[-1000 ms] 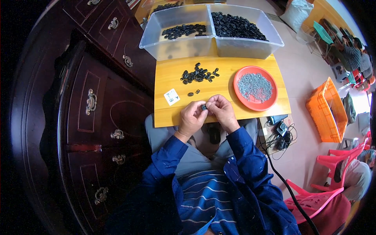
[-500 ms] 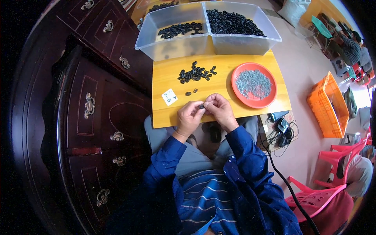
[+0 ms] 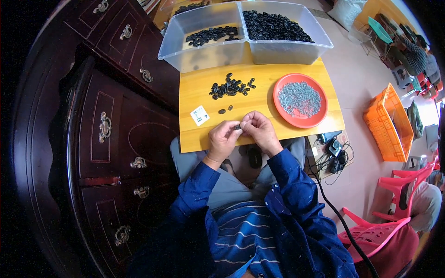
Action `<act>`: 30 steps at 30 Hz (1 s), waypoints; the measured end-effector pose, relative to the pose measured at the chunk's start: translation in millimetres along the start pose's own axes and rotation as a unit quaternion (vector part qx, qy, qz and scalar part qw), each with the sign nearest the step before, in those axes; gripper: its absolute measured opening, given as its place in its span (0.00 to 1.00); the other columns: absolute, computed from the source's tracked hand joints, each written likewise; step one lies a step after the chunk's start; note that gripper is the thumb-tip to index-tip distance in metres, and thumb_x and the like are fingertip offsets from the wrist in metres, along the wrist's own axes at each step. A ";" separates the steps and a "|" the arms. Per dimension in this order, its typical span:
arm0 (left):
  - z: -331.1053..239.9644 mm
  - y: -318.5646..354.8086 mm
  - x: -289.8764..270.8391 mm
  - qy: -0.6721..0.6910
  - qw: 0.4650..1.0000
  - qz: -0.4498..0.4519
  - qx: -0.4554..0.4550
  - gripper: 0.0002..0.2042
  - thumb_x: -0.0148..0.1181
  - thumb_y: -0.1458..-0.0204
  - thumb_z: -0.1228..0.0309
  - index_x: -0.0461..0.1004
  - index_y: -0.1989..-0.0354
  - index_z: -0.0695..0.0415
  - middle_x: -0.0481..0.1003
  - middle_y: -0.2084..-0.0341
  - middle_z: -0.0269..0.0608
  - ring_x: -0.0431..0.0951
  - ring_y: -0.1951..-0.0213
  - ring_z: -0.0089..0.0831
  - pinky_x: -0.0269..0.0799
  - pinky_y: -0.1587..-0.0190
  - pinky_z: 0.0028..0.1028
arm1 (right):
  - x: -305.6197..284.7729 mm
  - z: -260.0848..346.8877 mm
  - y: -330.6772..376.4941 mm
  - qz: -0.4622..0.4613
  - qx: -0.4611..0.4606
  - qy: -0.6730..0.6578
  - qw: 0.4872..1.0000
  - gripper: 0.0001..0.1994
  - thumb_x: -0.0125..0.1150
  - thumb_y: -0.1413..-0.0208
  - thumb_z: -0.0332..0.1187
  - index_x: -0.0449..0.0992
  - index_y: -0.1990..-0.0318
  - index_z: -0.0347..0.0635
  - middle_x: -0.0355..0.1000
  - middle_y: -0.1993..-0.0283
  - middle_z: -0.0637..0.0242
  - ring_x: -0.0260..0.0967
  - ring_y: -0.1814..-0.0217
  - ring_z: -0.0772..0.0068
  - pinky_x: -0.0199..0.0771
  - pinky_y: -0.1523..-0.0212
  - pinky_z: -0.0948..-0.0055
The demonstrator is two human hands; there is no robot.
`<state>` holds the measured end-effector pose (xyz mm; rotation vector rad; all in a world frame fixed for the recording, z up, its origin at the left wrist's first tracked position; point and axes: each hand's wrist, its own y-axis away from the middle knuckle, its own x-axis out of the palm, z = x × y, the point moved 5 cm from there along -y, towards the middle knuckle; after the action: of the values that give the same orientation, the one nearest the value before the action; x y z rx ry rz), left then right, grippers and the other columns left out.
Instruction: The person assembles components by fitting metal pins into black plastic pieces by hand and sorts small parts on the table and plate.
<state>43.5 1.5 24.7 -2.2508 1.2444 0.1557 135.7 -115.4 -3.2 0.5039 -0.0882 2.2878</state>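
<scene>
My left hand (image 3: 223, 139) and my right hand (image 3: 257, 129) meet over the near edge of a small yellow wooden table (image 3: 199, 92). Between the fingertips of both hands is one small black part (image 3: 237, 127). A loose pile of the same black parts (image 3: 231, 86) lies on the table just beyond my hands, with two stray ones (image 3: 225, 109) closer. To the right stands a red plate (image 3: 282, 110) heaped with small grey metal pieces (image 3: 300, 97). A small white card (image 3: 200, 115) lies to the left.
Two clear plastic bins (image 3: 208, 53) with black parts stand at the table's far edge. A dark wooden cabinet (image 3: 111, 129) fills the left. An orange crate (image 3: 388, 124), red plastic chairs (image 3: 380, 231), cables (image 3: 333, 157) on the floor and other people sit to the right.
Both hands stay together at the table's near edge, fingers shifting slightly on the small black part. Nothing else on the table has moved.
</scene>
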 end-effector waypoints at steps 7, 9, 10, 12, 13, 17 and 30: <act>-16.3 -4.3 0.8 0.013 0.998 0.049 -0.041 0.11 0.65 0.49 0.79 0.78 0.57 0.61 0.78 0.71 0.34 0.76 0.72 0.20 0.73 0.68 0.22 | -3.4 -1.2 -0.2 0.001 -0.018 0.027 0.999 0.03 0.59 0.37 0.27 0.71 0.60 0.39 0.71 0.67 0.76 0.67 0.66 0.88 0.70 0.64 0.84; -6.8 -3.7 -3.9 0.044 0.996 0.064 -0.049 0.10 0.64 0.48 0.78 0.78 0.57 0.61 0.78 0.71 0.36 0.77 0.71 0.20 0.74 0.68 0.22 | -1.7 -3.4 -0.1 0.006 -0.019 0.033 0.999 0.03 0.59 0.37 0.27 0.71 0.60 0.39 0.71 0.67 0.76 0.67 0.67 0.88 0.69 0.65 0.84; -4.2 -3.9 -3.8 0.080 0.991 0.083 -0.062 0.09 0.63 0.47 0.78 0.78 0.57 0.61 0.79 0.71 0.37 0.78 0.70 0.21 0.75 0.67 0.23 | -1.8 -4.7 0.6 0.006 -0.015 0.040 0.999 0.03 0.59 0.37 0.27 0.71 0.60 0.40 0.71 0.67 0.77 0.67 0.67 0.88 0.69 0.65 0.85; -1.3 -4.2 -4.8 0.101 0.988 0.091 -0.067 0.09 0.60 0.45 0.77 0.78 0.56 0.62 0.79 0.69 0.36 0.78 0.69 0.20 0.74 0.65 0.22 | -0.9 -5.7 0.7 0.012 -0.021 0.015 1.000 0.03 0.59 0.37 0.27 0.71 0.60 0.40 0.71 0.67 0.78 0.66 0.67 0.89 0.67 0.65 0.86; 1.4 -3.7 -4.9 0.110 0.987 0.095 -0.075 0.08 0.60 0.44 0.77 0.78 0.57 0.62 0.79 0.69 0.36 0.77 0.69 0.19 0.74 0.65 0.22 | -0.8 -7.1 0.4 0.012 -0.022 0.021 0.999 0.03 0.59 0.37 0.27 0.71 0.60 0.40 0.71 0.67 0.78 0.65 0.67 0.89 0.67 0.66 0.86; 6.3 -2.2 -3.5 0.130 0.982 0.093 -0.105 0.07 0.58 0.44 0.78 0.78 0.58 0.63 0.79 0.69 0.34 0.76 0.69 0.17 0.74 0.64 0.21 | -1.3 -10.4 1.0 -0.004 -0.034 0.055 0.998 0.04 0.61 0.38 0.27 0.72 0.61 0.39 0.70 0.68 0.79 0.65 0.67 0.90 0.66 0.66 0.86; 14.4 -13.1 0.6 0.147 0.971 0.080 -0.168 0.05 0.59 0.41 0.75 0.79 0.62 0.62 0.78 0.75 0.31 0.74 0.73 0.15 0.70 0.70 0.18 | -2.2 -6.8 2.5 0.000 -0.050 0.092 0.995 0.05 0.61 0.40 0.22 0.71 0.59 0.39 0.70 0.67 0.76 0.68 0.66 0.89 0.70 0.65 0.86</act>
<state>56.8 14.0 17.9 -2.5270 1.6648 0.1028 133.1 -117.2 -10.0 0.2409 -0.1105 2.3063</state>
